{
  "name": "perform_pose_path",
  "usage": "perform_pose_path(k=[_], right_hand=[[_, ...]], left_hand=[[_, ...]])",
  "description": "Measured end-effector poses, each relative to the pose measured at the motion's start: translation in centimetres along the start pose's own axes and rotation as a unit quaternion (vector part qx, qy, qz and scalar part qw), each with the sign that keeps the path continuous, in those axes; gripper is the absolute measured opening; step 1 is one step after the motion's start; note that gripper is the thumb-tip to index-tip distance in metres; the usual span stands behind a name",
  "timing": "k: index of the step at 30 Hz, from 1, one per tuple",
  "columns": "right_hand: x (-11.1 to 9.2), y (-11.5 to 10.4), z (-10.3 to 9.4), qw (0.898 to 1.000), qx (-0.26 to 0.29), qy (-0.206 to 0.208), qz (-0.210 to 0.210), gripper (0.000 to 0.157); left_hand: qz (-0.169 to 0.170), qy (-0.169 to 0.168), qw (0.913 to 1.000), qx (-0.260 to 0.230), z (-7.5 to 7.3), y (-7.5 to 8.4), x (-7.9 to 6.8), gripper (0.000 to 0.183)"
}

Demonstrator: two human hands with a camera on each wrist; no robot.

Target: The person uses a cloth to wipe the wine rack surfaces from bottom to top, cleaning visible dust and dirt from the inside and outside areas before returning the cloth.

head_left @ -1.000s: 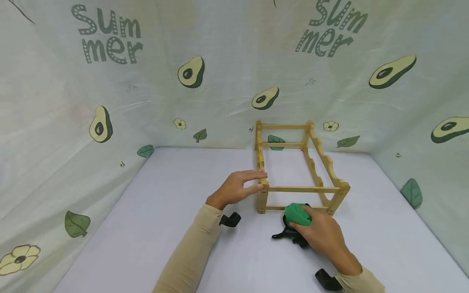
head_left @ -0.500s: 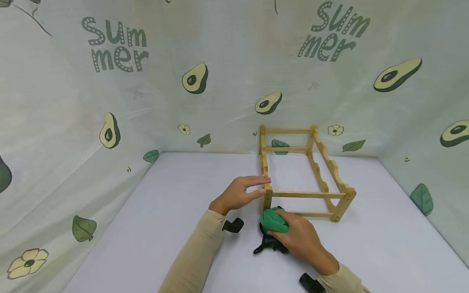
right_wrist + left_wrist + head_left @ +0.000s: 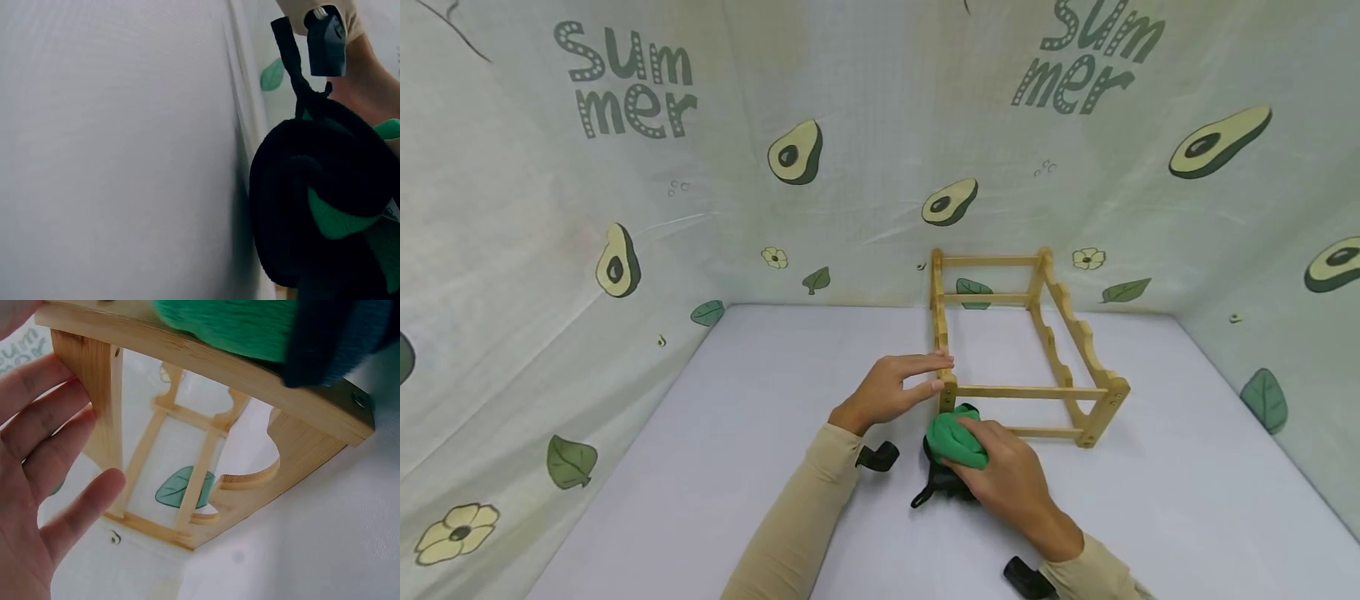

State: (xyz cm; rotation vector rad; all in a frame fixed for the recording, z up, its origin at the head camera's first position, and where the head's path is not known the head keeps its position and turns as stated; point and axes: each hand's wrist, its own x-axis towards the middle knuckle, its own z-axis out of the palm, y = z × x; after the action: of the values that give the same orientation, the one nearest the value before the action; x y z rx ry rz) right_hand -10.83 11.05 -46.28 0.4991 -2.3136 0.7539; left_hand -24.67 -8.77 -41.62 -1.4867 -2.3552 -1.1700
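A rolled green plush cloth (image 3: 953, 442) with black trim and a dangling loop is gripped in my right hand (image 3: 1015, 479), close by the front left post of a wooden rack (image 3: 1037, 392). From the left wrist, the green cloth (image 3: 231, 325) overlaps one of the rack's bars (image 3: 219, 356). Its black side and loop fill the right part of the right wrist view, where the rolled black cloth (image 3: 281, 206) hangs near the white surface. My left hand (image 3: 880, 396) rests its fairly straight fingers on the rack's left front corner, thumb apart.
The rack has scalloped side rails and stands on a white table (image 3: 790, 358). Behind it hangs a pale curtain (image 3: 865, 125) printed with avocados and leaves. Black wrist mounts (image 3: 880, 457) sit at both of my wrists.
My right hand has moved left with the cloth, from before the middle of the rack's front to its left front post. My left hand stays on the rack's corner. The head view has shifted slightly.
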Motion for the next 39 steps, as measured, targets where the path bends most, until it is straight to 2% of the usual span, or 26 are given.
perform_pose_path(k=[5,11,15,22,32,39], right_hand=[[0.6,-0.5,-0.3,0.998,-0.033,0.031,-0.053,0.054],[1.1,-0.5,-0.7,0.994,-0.050,0.057,-0.084,0.046],[1.4,-0.7,-0.8,0.993,-0.043,0.064,-0.089,0.045],[1.8,-1.1,-1.0,0.993,-0.039,0.074,-0.085,0.046],[2.9,-1.3,-1.2,0.980,-0.053,0.131,-0.139,0.039],[2.8,-0.3,-1.9,0.982,-0.055,0.135,-0.119,0.038]], left_hand=[[0.015,0.008,0.9998,-0.013,0.0,0.0,-0.1,0.038],[0.031,0.021,0.9991,-0.022,0.5,-0.3,0.0,0.037],[0.028,0.031,0.9989,-0.022,0.9,-0.6,-0.3,0.038],[0.047,0.043,0.9979,-0.008,1.1,-0.8,-0.3,0.040],[0.060,0.053,0.9967,-0.010,0.9,-0.6,-0.1,0.036],[0.047,0.048,0.9978,0.003,0.9,-0.1,-0.3,0.037]])
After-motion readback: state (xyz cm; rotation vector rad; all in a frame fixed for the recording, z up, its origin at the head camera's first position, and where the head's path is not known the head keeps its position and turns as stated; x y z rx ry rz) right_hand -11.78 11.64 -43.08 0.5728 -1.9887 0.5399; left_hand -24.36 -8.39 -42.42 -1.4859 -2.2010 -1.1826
